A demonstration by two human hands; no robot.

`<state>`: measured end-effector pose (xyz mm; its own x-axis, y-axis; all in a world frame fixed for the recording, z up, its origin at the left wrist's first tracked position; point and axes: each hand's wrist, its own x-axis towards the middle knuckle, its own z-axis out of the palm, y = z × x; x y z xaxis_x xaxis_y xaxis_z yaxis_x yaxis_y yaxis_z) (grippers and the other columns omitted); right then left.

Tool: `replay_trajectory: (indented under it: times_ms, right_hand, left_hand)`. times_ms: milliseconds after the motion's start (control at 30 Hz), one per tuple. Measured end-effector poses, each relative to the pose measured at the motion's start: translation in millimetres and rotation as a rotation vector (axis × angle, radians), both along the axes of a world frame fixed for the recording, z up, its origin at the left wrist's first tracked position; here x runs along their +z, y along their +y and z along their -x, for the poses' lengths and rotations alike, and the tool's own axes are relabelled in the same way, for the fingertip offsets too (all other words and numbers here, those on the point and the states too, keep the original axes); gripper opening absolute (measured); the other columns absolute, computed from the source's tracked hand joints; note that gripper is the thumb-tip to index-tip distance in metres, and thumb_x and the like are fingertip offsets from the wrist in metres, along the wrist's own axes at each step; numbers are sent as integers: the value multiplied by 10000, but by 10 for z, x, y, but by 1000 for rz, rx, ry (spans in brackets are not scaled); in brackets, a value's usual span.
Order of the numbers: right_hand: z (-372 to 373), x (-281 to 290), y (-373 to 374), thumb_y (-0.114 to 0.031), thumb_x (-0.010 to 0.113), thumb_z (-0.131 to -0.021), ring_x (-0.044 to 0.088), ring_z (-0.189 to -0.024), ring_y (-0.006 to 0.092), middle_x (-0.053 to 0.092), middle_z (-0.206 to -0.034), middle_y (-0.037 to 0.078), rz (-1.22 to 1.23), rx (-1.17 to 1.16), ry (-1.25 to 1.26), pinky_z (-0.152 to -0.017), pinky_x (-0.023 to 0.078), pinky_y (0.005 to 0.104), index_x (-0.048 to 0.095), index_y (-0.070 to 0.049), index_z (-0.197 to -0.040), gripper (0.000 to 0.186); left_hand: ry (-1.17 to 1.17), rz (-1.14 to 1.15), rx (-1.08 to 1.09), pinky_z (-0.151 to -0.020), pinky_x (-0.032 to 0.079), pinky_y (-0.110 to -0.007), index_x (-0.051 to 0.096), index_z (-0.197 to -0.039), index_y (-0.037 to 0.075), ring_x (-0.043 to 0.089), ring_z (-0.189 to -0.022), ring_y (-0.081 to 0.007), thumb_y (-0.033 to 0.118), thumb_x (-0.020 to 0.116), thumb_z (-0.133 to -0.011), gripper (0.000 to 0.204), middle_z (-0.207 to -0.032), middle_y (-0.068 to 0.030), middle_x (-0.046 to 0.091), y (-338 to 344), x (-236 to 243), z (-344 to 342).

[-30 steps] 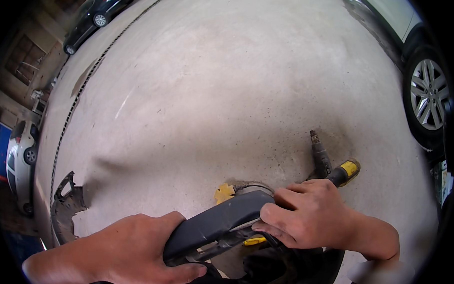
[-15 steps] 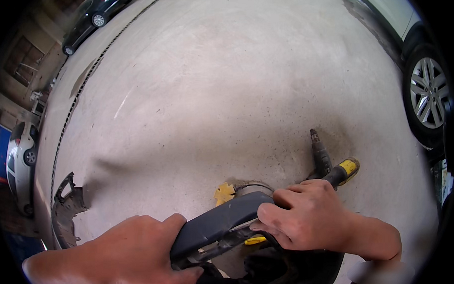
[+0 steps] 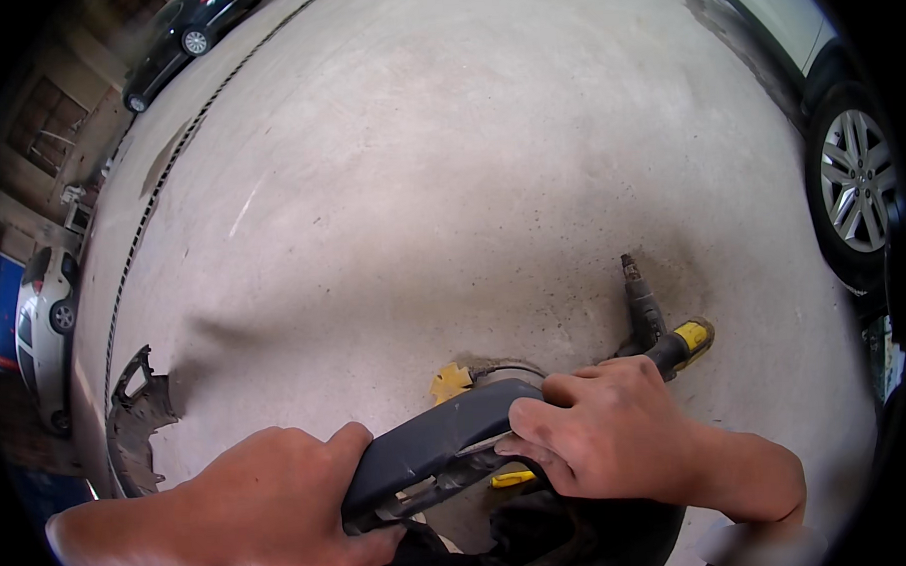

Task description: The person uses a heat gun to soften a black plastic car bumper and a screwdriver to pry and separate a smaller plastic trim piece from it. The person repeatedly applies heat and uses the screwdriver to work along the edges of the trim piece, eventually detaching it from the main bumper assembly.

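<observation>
My left hand (image 3: 266, 499) grips the left end of a dark plastic trim piece (image 3: 433, 433), thumb and fingers wrapped round it. My right hand (image 3: 603, 437) is closed on the same piece's right end, fingertips pressed at its edge. The piece sits over a larger black plastic part (image 3: 631, 536), partly hidden by my hands. Just beyond my right hand a black heat gun (image 3: 644, 311) with a metal nozzle and a yellow-marked end (image 3: 692, 339) lies on the floor. Behind the trim are a yellow cross-shaped object (image 3: 450, 383) with a dark cord and, lower, a yellow item (image 3: 512, 478).
A torn-looking black plastic panel (image 3: 139, 424) lies at the left. A long slotted drain (image 3: 177, 148) runs along the concrete floor (image 3: 469, 163). Parked cars stand at the upper left (image 3: 170, 48), left (image 3: 41, 347) and right (image 3: 848, 169), the last one's wheel close by.
My left thumb has drawn down and in along the trim's underside. My right hand has shifted slightly, its fingertips a little further left on the piece. The things on the floor lie as before.
</observation>
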<state>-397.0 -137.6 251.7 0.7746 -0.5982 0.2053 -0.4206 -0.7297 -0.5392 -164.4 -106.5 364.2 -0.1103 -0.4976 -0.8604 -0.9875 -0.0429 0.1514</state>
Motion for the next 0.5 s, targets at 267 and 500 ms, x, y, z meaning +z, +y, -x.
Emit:
replay_trajectory:
  times_ms: [267, 500]
  right_hand:
    - [-40, 51, -12, -280, 609, -931, 562, -471, 237, 532, -557, 74, -87, 4, 113, -426, 412, 380, 603, -75, -784, 253]
    - [180, 113, 119, -233, 629, -920, 563, -491, 250, 556, -597, 82, 13, -142, -3, -459, 449, 372, 588, -83, -766, 219]
  left_hand:
    - [-39, -18, 6, -702, 526, -418, 549, -1057, -98, 676, -717, -399, 436, 664, -799, 604, -720, -238, 656, -28, 39, 36]
    - [77, -56, 86, -730, 525, -405, 548, -1111, -94, 680, -760, -393, 489, 665, -809, 667, -738, -235, 661, -58, -26, 36]
